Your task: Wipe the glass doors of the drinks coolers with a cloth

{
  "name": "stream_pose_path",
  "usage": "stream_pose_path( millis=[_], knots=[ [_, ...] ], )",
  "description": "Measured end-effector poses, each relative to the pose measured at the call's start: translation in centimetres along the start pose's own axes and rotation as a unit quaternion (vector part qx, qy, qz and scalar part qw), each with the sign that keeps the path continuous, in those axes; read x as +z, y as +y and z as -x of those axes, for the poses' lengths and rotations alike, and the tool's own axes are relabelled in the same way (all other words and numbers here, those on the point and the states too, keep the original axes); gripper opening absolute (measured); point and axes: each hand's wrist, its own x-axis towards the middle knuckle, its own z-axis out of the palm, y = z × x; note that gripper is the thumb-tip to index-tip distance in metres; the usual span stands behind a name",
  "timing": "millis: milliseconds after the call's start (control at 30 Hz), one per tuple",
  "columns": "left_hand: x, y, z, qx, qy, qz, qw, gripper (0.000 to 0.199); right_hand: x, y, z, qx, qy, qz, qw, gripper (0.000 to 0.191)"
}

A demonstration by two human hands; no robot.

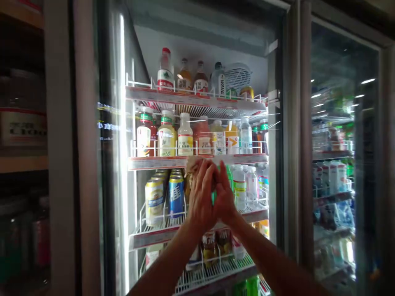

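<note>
A crumpled beige cloth [193, 165] shows at the fingertips of my left hand [201, 201], just in front of the drinks fridge. My left fingers are bent over the cloth, and part of it is hidden behind them. My right hand [224, 201] lies against the left hand's side, with a finger stretched upward; its other fingers are partly hidden. Both hands are raised before the glass door [197, 24], which carries light reflections. Whether the cloth touches the glass I cannot tell.
Behind the glass, wire shelves hold several bottles [185, 135] and cans [175, 195]. A bright light strip [123, 144] runs down the left side. The door frame [294, 135] stands at right, beside another fridge door [342, 123]. A dark reflective panel [23, 172] is at left.
</note>
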Motion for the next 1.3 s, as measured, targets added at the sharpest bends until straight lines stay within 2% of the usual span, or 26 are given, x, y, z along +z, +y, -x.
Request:
stream_pose_path(
  millis=[100, 167, 233, 300, 367, 400, 467, 533, 600, 667, 733, 833, 867, 933, 1033, 1100, 1167, 1267, 1300],
  knots=[
    [1.6, -1.3, -0.5, 0.031, 0.009, -0.095, 0.995, 0.05, -2.8, 3.3, -0.7, 0.023, 0.083, 0.002, 0.996, 0.055],
    [1.0, -2.9, -0.3, 0.055, 0.014, -0.154, 0.986, 0.041, -5.1, 6.6, -1.4, 0.019, 0.139, 0.089, 0.986, 0.052],
    [-1.2, -4.8, -0.2, 0.042, 0.033, -0.191, 0.98, 0.038, -7.0, 9.8, -2.1, 0.011, 0.165, 0.182, 0.969, 0.052],
    [-4.2, -6.6, -0.2, -0.019, 0.073, -0.228, 0.971, 0.039, -8.1, 12.0, -2.3, 0.007, 0.164, 0.237, 0.958, 0.051],
    [-6.6, -7.9, -0.5, -0.09, 0.121, -0.269, 0.951, 0.04, -8.4, 13.0, -2.1, -0.005, 0.152, 0.256, 0.955, 0.048],
    [-7.0, -8.1, -0.7, -0.112, 0.141, -0.283, 0.942, 0.041, -8.4, 13.1, -2.0, -0.011, 0.147, 0.26, 0.954, 0.047],
    [-5.9, -7.3, -0.8, -0.119, 0.154, -0.29, 0.937, 0.043, -8.3, 13.0, -1.7, -0.023, 0.144, 0.264, 0.954, 0.044],
    [-2.9, -5.4, -0.6, -0.073, 0.126, -0.269, 0.952, 0.045, -8.3, 12.8, -1.6, -0.027, 0.147, 0.263, 0.953, 0.042],
    [0.1, -3.6, -0.2, 0.023, 0.064, -0.241, 0.968, 0.042, -8.4, 12.8, -1.6, -0.033, 0.149, 0.258, 0.954, 0.041],
    [1.0, -3.1, 0.3, 0.062, 0.025, -0.23, 0.971, 0.04, -8.6, 12.8, -1.6, -0.036, 0.146, 0.255, 0.955, 0.041],
    [-0.7, -4.2, 0.8, 0.033, 0.037, -0.244, 0.969, 0.04, -8.6, 12.9, -1.6, -0.04, 0.147, 0.258, 0.954, 0.042],
    [-5.0, -6.8, 1.5, -0.059, 0.13, -0.288, 0.947, 0.046, -8.5, 12.8, -1.2, -0.037, 0.147, 0.269, 0.951, 0.044],
    [-5.9, -7.3, 1.8, -0.076, 0.152, -0.294, 0.941, 0.049, -8.4, 12.7, -1.0, -0.033, 0.147, 0.273, 0.95, 0.045],
    [-5.9, -7.0, 2.8, -0.073, 0.146, -0.284, 0.945, 0.051, -8.2, 12.6, -0.6, -0.021, 0.147, 0.277, 0.949, 0.047],
    [-3.7, -5.1, 4.8, 0.028, 0.024, -0.248, 0.968, 0.048, -8.1, 12.7, 0.1, -0.016, 0.151, 0.275, 0.949, 0.047],
    [-3.4, -4.6, 5.8, 0.081, -0.039, -0.24, 0.967, 0.043, -8.1, 12.8, 0.6, -0.014, 0.152, 0.275, 0.949, 0.046],
    [-4.7, -5.4, 6.3, 0.062, -0.019, -0.253, 0.965, 0.044, -8.1, 12.8, 0.9, -0.012, 0.15, 0.276, 0.949, 0.047],
    [-7.4, -7.1, 6.7, -0.033, 0.09, -0.278, 0.956, 0.052, -8.0, 12.8, 1.2, -0.008, 0.152, 0.273, 0.95, 0.047],
    [-7.7, -7.3, 7.0, -0.046, 0.103, -0.279, 0.954, 0.054, -7.9, 12.7, 1.3, -0.008, 0.154, 0.274, 0.949, 0.047]
  ],
)
